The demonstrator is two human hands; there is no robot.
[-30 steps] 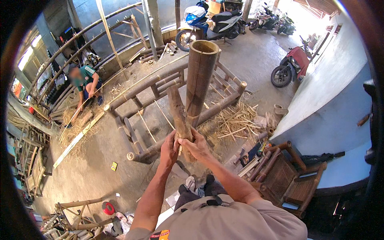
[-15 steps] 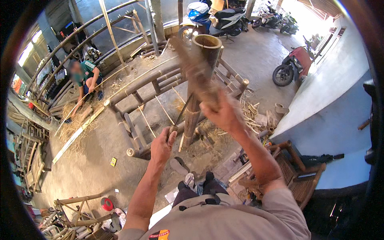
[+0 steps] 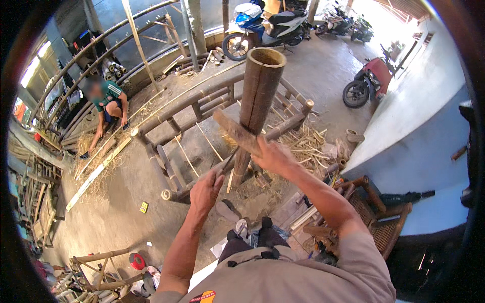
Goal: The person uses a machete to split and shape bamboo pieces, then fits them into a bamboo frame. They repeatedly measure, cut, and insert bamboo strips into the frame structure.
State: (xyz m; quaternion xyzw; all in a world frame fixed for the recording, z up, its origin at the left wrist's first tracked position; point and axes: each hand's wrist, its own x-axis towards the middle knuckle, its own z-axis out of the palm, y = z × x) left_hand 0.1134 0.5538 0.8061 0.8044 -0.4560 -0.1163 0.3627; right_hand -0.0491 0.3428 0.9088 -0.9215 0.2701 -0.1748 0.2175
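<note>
A thick brown bamboo tube (image 3: 260, 96) stands almost upright in front of me, its hollow end toward me and a dark lengthwise line running down from the rim. My left hand (image 3: 204, 192) is closed round the handle of a long knife, whose dark blade (image 3: 231, 162) reaches to the tube's side. In my right hand (image 3: 275, 157) is a rough wooden club (image 3: 235, 132), lying across the front of the tube close to the blade. Whether club and blade touch, I cannot tell. The blade's far end is hidden by the club and tube.
Behind the tube stands a low bamboo frame (image 3: 174, 120) with crossbars. Wood scraps (image 3: 308, 146) litter the floor at right, near a bamboo chair (image 3: 371, 217). At left a person (image 3: 108, 103) crouches by a long pale strip (image 3: 101, 174). Motorbikes (image 3: 273, 28) are parked behind.
My right hand has swung the club down from a raised, blurred position to the blade at the tube. The left hand with the knife has shifted slightly lower.
</note>
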